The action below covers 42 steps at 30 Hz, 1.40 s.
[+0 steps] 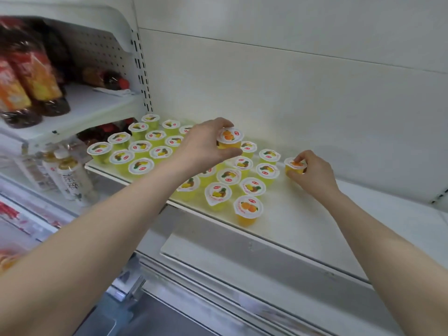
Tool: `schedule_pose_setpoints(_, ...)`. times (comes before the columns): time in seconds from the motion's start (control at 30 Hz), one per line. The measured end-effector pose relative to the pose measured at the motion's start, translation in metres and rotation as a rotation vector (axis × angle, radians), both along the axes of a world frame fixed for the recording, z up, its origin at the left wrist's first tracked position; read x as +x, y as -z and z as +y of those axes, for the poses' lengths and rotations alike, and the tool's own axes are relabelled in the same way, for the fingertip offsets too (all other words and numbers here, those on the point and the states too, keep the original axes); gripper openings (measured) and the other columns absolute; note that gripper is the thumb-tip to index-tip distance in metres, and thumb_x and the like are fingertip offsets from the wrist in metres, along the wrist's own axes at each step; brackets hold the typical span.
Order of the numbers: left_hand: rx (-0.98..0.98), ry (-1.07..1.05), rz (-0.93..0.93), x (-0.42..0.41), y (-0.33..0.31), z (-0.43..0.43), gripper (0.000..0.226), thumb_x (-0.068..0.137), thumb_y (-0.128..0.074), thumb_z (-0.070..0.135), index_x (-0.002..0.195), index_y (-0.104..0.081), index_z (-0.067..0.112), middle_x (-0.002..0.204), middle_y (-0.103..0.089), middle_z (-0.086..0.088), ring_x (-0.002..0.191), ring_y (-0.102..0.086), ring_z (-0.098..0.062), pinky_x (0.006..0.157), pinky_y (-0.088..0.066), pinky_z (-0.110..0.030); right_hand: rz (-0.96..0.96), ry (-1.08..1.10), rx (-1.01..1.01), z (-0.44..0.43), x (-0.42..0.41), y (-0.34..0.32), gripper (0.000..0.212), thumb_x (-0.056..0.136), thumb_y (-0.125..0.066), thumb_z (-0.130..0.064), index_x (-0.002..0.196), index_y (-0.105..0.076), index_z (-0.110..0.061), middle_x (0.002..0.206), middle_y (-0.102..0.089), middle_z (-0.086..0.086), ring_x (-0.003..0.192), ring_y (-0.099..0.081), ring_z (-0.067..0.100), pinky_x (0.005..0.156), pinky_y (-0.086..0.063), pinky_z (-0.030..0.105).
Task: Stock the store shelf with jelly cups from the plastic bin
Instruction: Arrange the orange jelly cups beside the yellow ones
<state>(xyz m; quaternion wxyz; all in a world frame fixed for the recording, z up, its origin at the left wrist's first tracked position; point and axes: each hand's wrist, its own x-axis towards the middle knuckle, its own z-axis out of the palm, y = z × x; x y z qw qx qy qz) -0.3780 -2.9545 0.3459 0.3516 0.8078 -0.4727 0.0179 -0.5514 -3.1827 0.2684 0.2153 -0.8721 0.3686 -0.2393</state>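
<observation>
Faced a white shelf (303,214), its left and middle lined with rows of yellow jelly cups (143,146). Gripped, in the left hand (206,144), an orange jelly cup (229,137) over the shelf's middle rows; pinched, with the right hand (312,173), a second orange cup (294,166) standing on the shelf just right of them.

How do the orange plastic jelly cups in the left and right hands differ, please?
The left hand holds the left orange jelly cup raised above the yellow-green cups, lid fully showing; the right hand holds the right orange jelly cup low at the white shelf, lid partly covered. Both upright, sealed.
</observation>
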Motion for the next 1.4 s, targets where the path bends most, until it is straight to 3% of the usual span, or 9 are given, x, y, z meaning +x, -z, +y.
schedule_pose_setpoints(0.13, -0.006, -0.007, -0.006, 0.001, 0.001, -0.008, 0.059, 0.074, -0.076, 0.052, 0.124, -0.056, 0.028, 0.113, -0.064, 0.009, 0.096, -0.061, -0.015, 0.079, -0.051, -0.032, -0.028, -0.013, 0.012, -0.008, 0.005, 0.004, 0.029, 0.081, -0.073, -0.028, 0.103, -0.057, -0.018, 0.099, -0.064, 0.004, 0.092, -0.058, 0.026, 0.072, -0.038, 0.031)
schedule_pose_setpoints(0.27, -0.011, 0.014, -0.007, -0.003, 0.0, -0.016, 0.058, 0.075, -0.074, 0.052, 0.125, -0.054, 0.03, 0.112, -0.062, 0.012, 0.091, -0.061, -0.011, 0.065, -0.049, -0.028, 0.006, -0.053, 0.011, -0.012, 0.003, 0.008, 0.031, 0.082, -0.072, -0.031, 0.105, -0.054, -0.022, 0.101, -0.06, 0.004, 0.091, -0.057, 0.026, 0.071, -0.035, 0.03)
schedule_pose_setpoints(0.43, -0.004, 0.064, -0.035, -0.01, 0.004, -0.028, 0.059, 0.076, -0.076, 0.047, 0.126, -0.053, 0.029, 0.114, -0.058, 0.008, 0.093, -0.058, -0.011, 0.084, -0.049, -0.032, 0.187, -0.078, -0.14, -0.015, -0.007, -0.009, 0.04, 0.083, -0.07, -0.042, 0.116, -0.057, -0.024, 0.118, -0.051, 0.008, 0.105, -0.054, 0.031, 0.085, -0.043, 0.036)
schedule_pose_setpoints(0.57, 0.018, 0.084, -0.033, -0.018, 0.004, -0.043, 0.057, 0.075, -0.075, 0.043, 0.126, -0.054, 0.028, 0.115, -0.053, 0.007, 0.096, -0.06, -0.013, 0.083, -0.043, -0.025, 0.157, -0.103, -0.285, -0.016, -0.018, -0.028, 0.043, 0.084, -0.069, -0.042, 0.119, -0.057, -0.02, 0.123, -0.052, 0.01, 0.111, -0.053, 0.033, 0.095, -0.043, 0.044)
schedule_pose_setpoints(0.67, 0.039, 0.141, -0.024, -0.031, 0.005, -0.055, 0.054, 0.076, -0.075, 0.039, 0.125, -0.055, 0.028, 0.115, -0.054, 0.006, 0.102, -0.059, -0.014, 0.087, -0.046, -0.03, 0.16, -0.099, -0.308, -0.015, -0.028, -0.035, 0.042, 0.085, -0.068, -0.039, 0.121, -0.058, -0.02, 0.125, -0.053, 0.008, 0.112, -0.052, 0.031, 0.096, -0.042, 0.042)
schedule_pose_setpoints(0.97, 0.235, 0.292, -0.242, -0.071, 0.019, -0.097, 0.057, 0.074, -0.073, 0.05, 0.123, -0.056, 0.027, 0.112, -0.061, 0.003, 0.107, -0.05, -0.02, 0.083, -0.041, -0.03, 0.291, -0.109, -0.4, -0.019, -0.053, -0.02, 0.045, 0.091, -0.061, -0.03, 0.134, -0.055, -0.018, 0.131, -0.056, 0.007, 0.117, -0.051, 0.033, 0.092, -0.04, 0.042)
schedule_pose_setpoints(1.13, 0.353, 0.282, -0.456, -0.075, 0.043, -0.116, 0.064, 0.073, -0.069, 0.056, 0.128, -0.055, 0.025, 0.114, -0.064, -0.001, 0.11, -0.05, -0.025, 0.093, -0.04, -0.034, 0.305, -0.1, -0.445, -0.026, -0.059, -0.015, 0.044, 0.09, -0.062, -0.026, 0.133, -0.055, -0.016, 0.128, -0.058, 0.009, 0.114, -0.052, 0.034, 0.091, -0.04, 0.043)
schedule_pose_setpoints(1.4, 0.412, 0.252, -0.518, -0.078, 0.058, -0.126, 0.066, 0.074, -0.066, 0.062, 0.127, -0.055, 0.023, 0.116, -0.065, -0.002, 0.117, -0.047, -0.027, 0.1, -0.031, -0.036, 0.289, -0.098, -0.464, -0.032, -0.058, -0.018, 0.044, 0.092, -0.061, -0.028, 0.133, -0.054, -0.015, 0.128, -0.057, 0.009, 0.116, -0.052, 0.034, 0.092, -0.041, 0.044)
